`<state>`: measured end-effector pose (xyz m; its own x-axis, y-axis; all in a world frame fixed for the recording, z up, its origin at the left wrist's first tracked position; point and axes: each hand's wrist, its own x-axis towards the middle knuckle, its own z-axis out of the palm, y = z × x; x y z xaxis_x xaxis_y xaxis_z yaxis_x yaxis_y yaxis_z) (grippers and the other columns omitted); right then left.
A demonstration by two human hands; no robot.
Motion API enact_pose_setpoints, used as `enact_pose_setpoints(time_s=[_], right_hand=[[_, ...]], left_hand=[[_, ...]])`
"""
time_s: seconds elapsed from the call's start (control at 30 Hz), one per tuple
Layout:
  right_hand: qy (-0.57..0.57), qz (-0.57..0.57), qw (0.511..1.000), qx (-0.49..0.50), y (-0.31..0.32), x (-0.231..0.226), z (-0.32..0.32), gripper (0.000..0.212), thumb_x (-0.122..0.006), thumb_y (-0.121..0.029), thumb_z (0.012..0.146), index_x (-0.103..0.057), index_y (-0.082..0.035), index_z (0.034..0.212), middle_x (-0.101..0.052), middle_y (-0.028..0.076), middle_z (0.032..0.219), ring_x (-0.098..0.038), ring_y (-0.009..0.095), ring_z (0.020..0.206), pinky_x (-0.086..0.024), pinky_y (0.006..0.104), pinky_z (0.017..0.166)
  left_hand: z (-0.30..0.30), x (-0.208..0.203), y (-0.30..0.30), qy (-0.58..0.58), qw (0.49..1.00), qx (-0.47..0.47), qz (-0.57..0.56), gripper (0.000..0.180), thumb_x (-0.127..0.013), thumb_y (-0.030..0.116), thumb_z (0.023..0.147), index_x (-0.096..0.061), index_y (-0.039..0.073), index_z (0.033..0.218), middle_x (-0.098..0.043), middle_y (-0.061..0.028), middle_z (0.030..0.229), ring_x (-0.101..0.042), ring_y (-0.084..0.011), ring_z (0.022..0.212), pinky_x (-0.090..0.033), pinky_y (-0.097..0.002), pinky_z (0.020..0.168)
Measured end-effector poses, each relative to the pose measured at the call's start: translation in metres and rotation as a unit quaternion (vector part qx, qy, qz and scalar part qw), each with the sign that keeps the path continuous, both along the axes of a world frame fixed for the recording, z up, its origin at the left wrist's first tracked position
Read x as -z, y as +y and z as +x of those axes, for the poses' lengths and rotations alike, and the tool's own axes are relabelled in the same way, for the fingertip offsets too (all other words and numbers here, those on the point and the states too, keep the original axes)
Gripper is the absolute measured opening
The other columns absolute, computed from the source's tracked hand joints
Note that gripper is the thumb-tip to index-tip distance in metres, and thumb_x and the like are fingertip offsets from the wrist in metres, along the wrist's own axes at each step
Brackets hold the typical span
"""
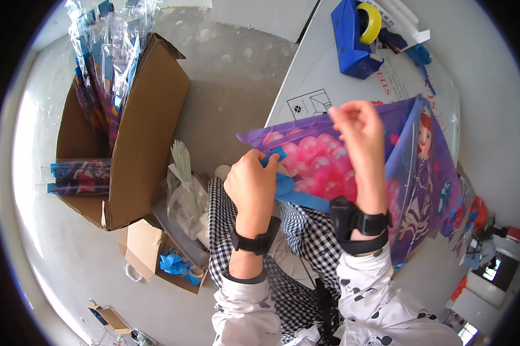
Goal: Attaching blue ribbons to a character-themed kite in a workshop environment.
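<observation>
A purple kite (pixel 410 167) with a cartoon figure is held over the lap beside the white worktop (pixel 323 75), its long axis running left to right, nose toward the left. The left hand (pixel 252 184) fingers pinch a blue strip (pixel 274 155) at its lower edge, while the right hand (pixel 358 124) fingers pinch its top edge.

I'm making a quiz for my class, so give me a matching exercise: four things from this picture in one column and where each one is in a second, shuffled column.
Things:
1. Tape dispenser
2. Kite
3. Big carton
4. Small box

Places:
A. on the floor, left, full of wrapped kites
B. held in both hands
C. on the white table, top
D. on the floor below the big carton, with blue strips inside

Pairs: 1-C, 2-B, 3-A, 4-D
</observation>
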<state>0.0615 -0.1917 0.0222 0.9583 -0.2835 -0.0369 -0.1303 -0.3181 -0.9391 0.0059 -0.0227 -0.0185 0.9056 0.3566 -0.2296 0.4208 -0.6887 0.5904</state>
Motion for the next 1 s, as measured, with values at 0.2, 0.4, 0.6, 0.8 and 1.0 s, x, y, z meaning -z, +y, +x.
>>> enact_pose_setpoints(time_s=[0.2,0.4,0.6,0.8,1.0], right_hand=[[-0.053,-0.096,0.992,0.063,-0.094,-0.041,0.088,0.041,-0.07,-0.031,0.091,-0.062,0.001,0.114,-0.065,0.012,0.112,-0.061,0.016,0.101,-0.047,0.0284,0.088],[0.155,-0.151,0.975,-0.049,-0.13,-0.031,0.145,0.044,-0.068,-0.042,0.09,-0.066,-0.004,0.113,-0.063,0.007,0.116,-0.055,0.017,0.109,-0.043,0.0374,0.095],[0.252,0.074,0.964,-0.05,-0.112,-0.036,0.152,0.031,-0.075,-0.036,0.086,-0.069,-0.011,0.103,-0.063,0.003,0.114,-0.051,0.022,0.106,-0.039,0.0562,0.1],[0.213,0.202,0.956,0.007,-0.118,-0.03,0.171,0.024,-0.077,-0.024,0.085,-0.068,-0.01,0.102,-0.064,0.004,0.11,-0.052,0.022,0.106,-0.039,0.0583,0.102],[0.158,0.052,0.983,0.077,-0.101,-0.029,0.151,0.018,-0.077,-0.026,0.084,-0.069,-0.012,0.091,-0.062,-0.002,0.089,-0.054,0.014,0.088,-0.046,0.0372,0.077]], left_hand=[[-0.006,0.003,0.006,-0.009,1.0,0.001,0.015,0.032,-0.077,0.034,0.076,-0.068,0.004,0.075,-0.066,-0.0145,0.069,-0.065,-0.0356,0.07,-0.05,-0.041,0.064],[-0.006,0.007,0.004,-0.022,1.0,0.003,0.009,0.032,-0.078,0.033,0.075,-0.067,0.003,0.074,-0.066,-0.0145,0.068,-0.065,-0.0355,0.069,-0.05,-0.0404,0.063],[-0.006,0.007,0.007,-0.03,1.0,-0.004,0.001,0.031,-0.078,0.032,0.075,-0.067,0.003,0.074,-0.065,-0.0144,0.067,-0.065,-0.0354,0.068,-0.05,-0.0403,0.063],[-0.004,0.007,0.005,-0.017,1.0,0.016,0.01,0.03,-0.079,0.034,0.074,-0.071,0.006,0.08,-0.069,-0.0142,0.074,-0.068,-0.0343,0.072,-0.052,-0.0414,0.063],[-0.004,0.007,0.006,-0.021,1.0,0.014,0.007,0.03,-0.079,0.033,0.074,-0.071,0.005,0.08,-0.069,-0.0142,0.074,-0.068,-0.0341,0.073,-0.052,-0.0414,0.063]])
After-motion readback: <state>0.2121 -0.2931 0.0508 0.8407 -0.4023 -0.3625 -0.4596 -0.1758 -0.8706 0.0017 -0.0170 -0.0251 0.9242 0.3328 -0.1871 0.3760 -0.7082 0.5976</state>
